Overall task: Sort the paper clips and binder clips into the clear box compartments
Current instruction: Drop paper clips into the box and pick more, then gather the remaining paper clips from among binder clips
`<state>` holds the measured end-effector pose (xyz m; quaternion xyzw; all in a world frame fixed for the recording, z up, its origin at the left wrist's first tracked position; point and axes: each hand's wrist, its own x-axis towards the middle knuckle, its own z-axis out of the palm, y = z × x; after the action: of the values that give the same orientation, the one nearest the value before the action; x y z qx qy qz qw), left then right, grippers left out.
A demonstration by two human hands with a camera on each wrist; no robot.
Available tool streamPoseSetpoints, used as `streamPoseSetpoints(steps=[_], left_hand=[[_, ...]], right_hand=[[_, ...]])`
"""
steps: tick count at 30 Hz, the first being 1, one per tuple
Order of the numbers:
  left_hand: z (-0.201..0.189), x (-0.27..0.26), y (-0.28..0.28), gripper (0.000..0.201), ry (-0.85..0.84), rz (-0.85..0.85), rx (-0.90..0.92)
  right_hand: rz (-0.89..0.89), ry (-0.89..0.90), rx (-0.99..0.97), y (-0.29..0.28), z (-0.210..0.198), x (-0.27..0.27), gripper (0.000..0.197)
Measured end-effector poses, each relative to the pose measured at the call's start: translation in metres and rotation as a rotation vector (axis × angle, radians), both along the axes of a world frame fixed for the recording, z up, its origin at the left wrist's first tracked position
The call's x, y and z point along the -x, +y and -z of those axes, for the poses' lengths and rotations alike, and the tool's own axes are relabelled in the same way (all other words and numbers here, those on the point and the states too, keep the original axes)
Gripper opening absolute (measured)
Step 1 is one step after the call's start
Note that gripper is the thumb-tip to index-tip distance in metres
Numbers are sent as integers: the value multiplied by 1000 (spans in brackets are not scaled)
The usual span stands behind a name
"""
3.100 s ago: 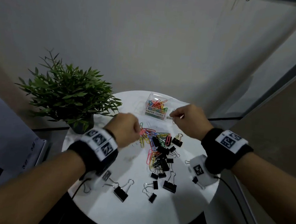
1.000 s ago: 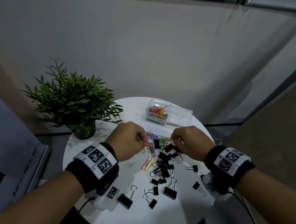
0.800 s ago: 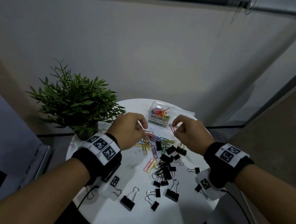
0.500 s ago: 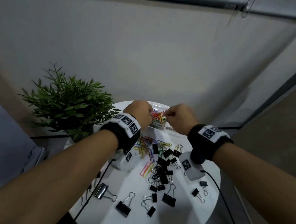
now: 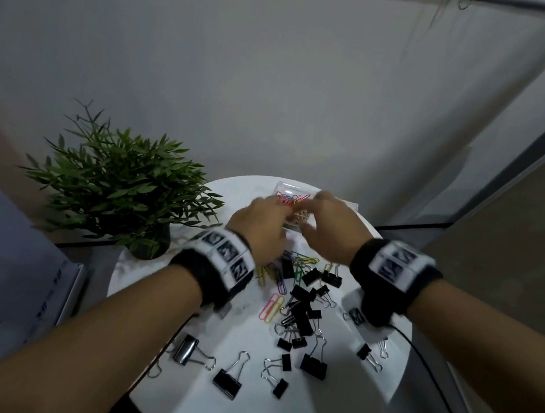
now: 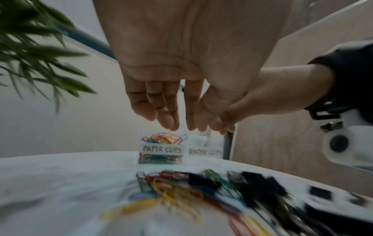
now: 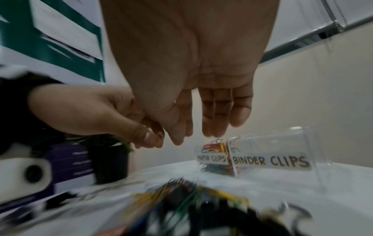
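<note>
The clear box (image 5: 319, 192) stands at the back of the round white table (image 5: 243, 411). Its left compartment, labelled PAPER CLIPS (image 6: 160, 148), is heaped with coloured clips. The right one, labelled BINDER CLIPS (image 7: 270, 160), looks nearly empty. My left hand (image 6: 182, 127) hovers just above the paper clip side with relaxed fingers pointing down and nothing in them. My right hand (image 7: 193, 137) hangs beside it, fingers straight and empty. Coloured paper clips (image 5: 275, 275) and black binder clips (image 5: 300, 310) lie mixed in the table's middle.
A potted plant (image 5: 121, 190) stands on the table's left edge, close to my left forearm. Loose binder clips (image 5: 227, 383), one of them silver (image 5: 186, 352), lie scattered near the front. A cable (image 5: 431, 374) runs off my right wrist. A white box (image 5: 21, 281) sits lower left.
A second ago both hands were pinching at the pile. They rose and moved back to the box, and the fingers have now loosened above the paper clip compartment.
</note>
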<state>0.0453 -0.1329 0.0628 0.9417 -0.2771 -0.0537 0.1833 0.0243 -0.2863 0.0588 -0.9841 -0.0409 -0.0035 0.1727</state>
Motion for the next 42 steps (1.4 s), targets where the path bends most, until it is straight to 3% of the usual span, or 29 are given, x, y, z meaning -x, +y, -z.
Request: streamPoseSetpoints(steps=[4, 7, 14, 20, 28, 36, 42], left_hand=[[21, 49, 31, 30, 59, 193, -82], [37, 67, 48, 42, 88, 303, -286], [42, 74, 65, 47, 65, 307, -380], [35, 73, 67, 37, 39, 275, -337], [41, 80, 62, 31, 13, 219, -337], [43, 80, 67, 25, 31, 211, -305], [43, 76, 66, 19, 40, 159, -239]], right_hand=[[-205, 157, 93, 0, 19, 71, 38], [-201, 283, 221, -5, 41, 104, 48], [-171, 263, 232, -11, 39, 140, 49], [6, 73, 118, -35, 19, 126, 29], [68, 207, 218, -34, 42, 101, 30], [-37, 224, 85, -32, 38, 90, 28], [96, 123, 102, -25, 34, 80, 22]])
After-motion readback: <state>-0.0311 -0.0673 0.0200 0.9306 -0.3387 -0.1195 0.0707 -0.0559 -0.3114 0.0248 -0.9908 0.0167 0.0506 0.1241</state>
